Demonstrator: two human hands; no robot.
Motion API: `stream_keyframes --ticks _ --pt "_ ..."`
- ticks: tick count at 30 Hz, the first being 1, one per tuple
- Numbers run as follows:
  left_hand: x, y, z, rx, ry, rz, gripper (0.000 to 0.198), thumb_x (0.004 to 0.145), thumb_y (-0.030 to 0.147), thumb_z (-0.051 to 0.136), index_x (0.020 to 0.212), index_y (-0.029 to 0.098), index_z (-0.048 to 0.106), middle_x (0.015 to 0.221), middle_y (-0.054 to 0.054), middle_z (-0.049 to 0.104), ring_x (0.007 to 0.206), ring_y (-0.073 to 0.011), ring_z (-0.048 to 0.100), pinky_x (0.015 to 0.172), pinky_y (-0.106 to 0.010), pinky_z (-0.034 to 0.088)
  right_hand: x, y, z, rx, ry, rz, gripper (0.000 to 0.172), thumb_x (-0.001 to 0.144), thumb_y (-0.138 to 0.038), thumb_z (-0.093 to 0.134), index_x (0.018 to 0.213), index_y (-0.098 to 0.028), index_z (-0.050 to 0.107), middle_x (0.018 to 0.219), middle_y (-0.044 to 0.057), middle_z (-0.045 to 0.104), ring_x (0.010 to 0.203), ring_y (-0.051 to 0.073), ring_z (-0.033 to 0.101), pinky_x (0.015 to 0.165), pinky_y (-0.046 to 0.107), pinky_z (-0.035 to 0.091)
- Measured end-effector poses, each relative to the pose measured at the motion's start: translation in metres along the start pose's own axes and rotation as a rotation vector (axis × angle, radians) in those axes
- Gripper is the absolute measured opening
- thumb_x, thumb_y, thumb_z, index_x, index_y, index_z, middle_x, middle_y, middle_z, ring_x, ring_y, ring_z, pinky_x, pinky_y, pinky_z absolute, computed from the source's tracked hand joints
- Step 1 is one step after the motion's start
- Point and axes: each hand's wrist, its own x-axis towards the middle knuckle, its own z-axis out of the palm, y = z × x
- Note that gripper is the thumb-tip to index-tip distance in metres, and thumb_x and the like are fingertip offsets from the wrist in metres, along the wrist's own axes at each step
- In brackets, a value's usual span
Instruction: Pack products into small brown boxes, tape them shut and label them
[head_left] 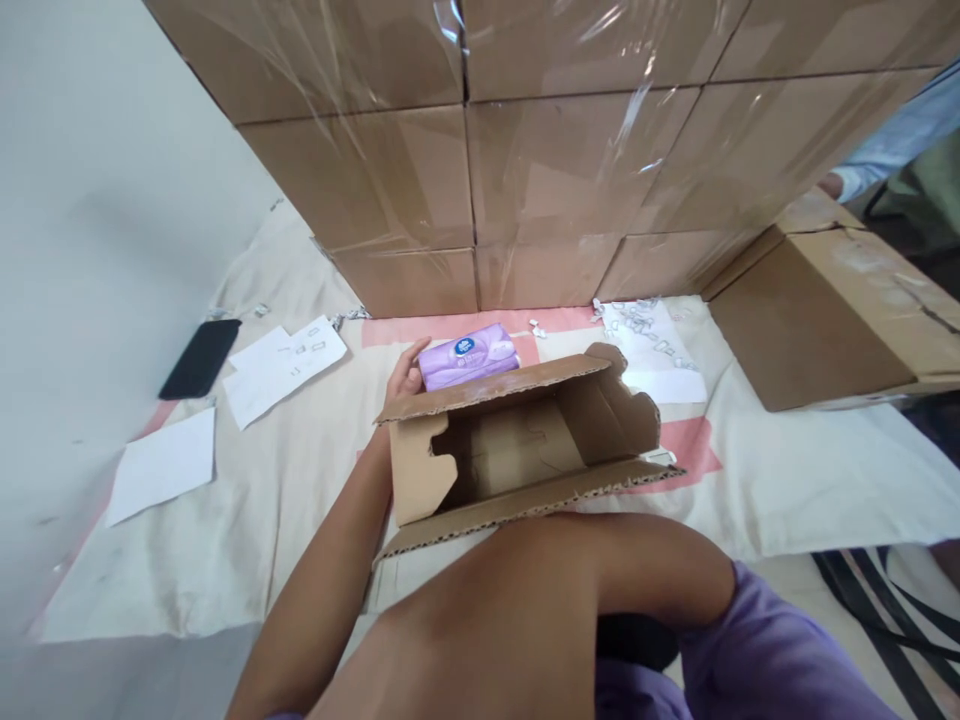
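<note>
My left hand (407, 372) is at the left end of a purple soft pack (469, 358) with a blue oval label, perhaps tissues. Its fingers curl against that end, and part of the hand is behind a cardboard flap. In front of the pack stands an open cardboard box (420, 475), its flaps raised and its visible inside bare. My left forearm passes along the box's left side. My right arm (637, 560) bends across the near side of the box and runs out at the bottom; the right hand is out of frame.
Stacked cartons (540, 170) under clear wrap rise behind the work area. Another open carton (817, 310) lies at the right, near a person's sleeve (907, 130). White papers (285, 365), a black phone-like slab (200, 358) and a sheet (652, 345) with small scraps lie on the cloth (262, 540).
</note>
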Motion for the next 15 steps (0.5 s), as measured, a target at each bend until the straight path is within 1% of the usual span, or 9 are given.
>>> stream_keyframes --ticks 2,3,4,7,8,9,12,13,15 --pt "0.001 -0.005 0.002 -0.067 0.01 0.06 0.081 0.077 0.072 0.075 0.14 0.023 0.057 0.127 -0.011 0.071 0.118 -0.0315 0.067 0.094 -0.039 0.055 -0.001 0.001 0.0 -0.038 0.014 0.011 0.032 0.091 -0.024 0.045 0.085 -0.008 0.072 0.086 -0.002 0.073 0.107 0.014 0.071 0.075 0.018 0.056" --pt "0.001 -0.007 0.002 -0.095 0.018 0.086 0.083 0.075 0.072 0.077 0.14 0.025 0.057 0.131 -0.011 0.069 0.121 -0.0323 0.066 0.095 -0.04 0.056 -0.001 0.002 0.0 -0.052 0.034 0.027 0.035 0.091 -0.024 0.042 0.085 -0.008 0.072 0.086 -0.002 0.072 0.107 0.014 0.071 0.074 0.018 0.056" --pt "0.002 -0.008 0.003 -0.113 0.026 0.103 0.082 0.073 0.071 0.079 0.138 0.025 0.058 0.133 -0.011 0.067 0.124 -0.0329 0.065 0.097 -0.041 0.056 -0.001 0.003 0.001 -0.061 0.061 0.043 0.033 0.091 -0.023 0.042 0.085 -0.01 0.072 0.086 -0.003 0.073 0.107 0.014 0.071 0.075 0.018 0.056" --pt "0.004 -0.011 0.002 -0.104 0.038 0.112 0.079 0.071 0.068 0.083 0.134 0.025 0.062 0.134 -0.012 0.066 0.128 -0.0337 0.063 0.102 -0.043 0.055 -0.001 0.005 0.002 -0.047 0.136 0.063 0.017 0.09 -0.025 0.057 0.084 -0.015 0.07 0.088 -0.004 0.075 0.112 0.014 0.07 0.08 0.019 0.058" --pt "0.004 -0.011 0.003 -0.098 0.037 0.116 0.08 0.07 0.069 0.082 0.134 0.024 0.062 0.134 -0.013 0.067 0.129 -0.034 0.063 0.103 -0.044 0.055 -0.001 0.005 0.003 -0.038 0.153 0.06 0.017 0.09 -0.028 0.06 0.083 -0.015 0.069 0.089 -0.004 0.075 0.113 0.014 0.07 0.081 0.019 0.058" --pt "0.004 -0.01 0.003 -0.094 0.036 0.122 0.081 0.07 0.07 0.082 0.134 0.024 0.062 0.133 -0.013 0.067 0.128 -0.0344 0.063 0.103 -0.045 0.055 -0.001 0.004 0.003 -0.029 0.176 0.054 0.021 0.09 -0.033 0.06 0.082 -0.015 0.069 0.089 -0.004 0.075 0.114 0.015 0.069 0.081 0.019 0.058" --pt "0.002 -0.006 0.007 -0.068 0.033 0.122 0.079 0.073 0.071 0.08 0.134 0.023 0.061 0.132 -0.013 0.068 0.126 -0.0338 0.064 0.103 -0.045 0.055 -0.005 0.0 0.002 -0.018 0.256 0.062 0.038 0.092 -0.044 0.049 0.077 -0.014 0.068 0.087 -0.007 0.074 0.113 0.014 0.069 0.077 0.018 0.056" --pt "0.0 -0.003 0.009 -0.053 0.036 0.115 0.079 0.074 0.071 0.078 0.134 0.023 0.061 0.132 -0.012 0.068 0.126 -0.0334 0.064 0.103 -0.045 0.055 -0.006 -0.003 0.001 -0.016 0.267 0.072 0.039 0.091 -0.044 0.049 0.077 -0.014 0.069 0.086 -0.008 0.074 0.112 0.014 0.07 0.076 0.018 0.056" --pt "-0.002 0.001 0.011 -0.018 0.039 0.096 0.08 0.075 0.072 0.076 0.136 0.023 0.059 0.132 -0.012 0.068 0.126 -0.0333 0.064 0.102 -0.044 0.054 -0.01 -0.01 -0.002 -0.01 0.244 0.093 0.033 0.089 -0.042 0.056 0.08 -0.013 0.07 0.086 -0.008 0.074 0.109 0.014 0.07 0.075 0.018 0.056"
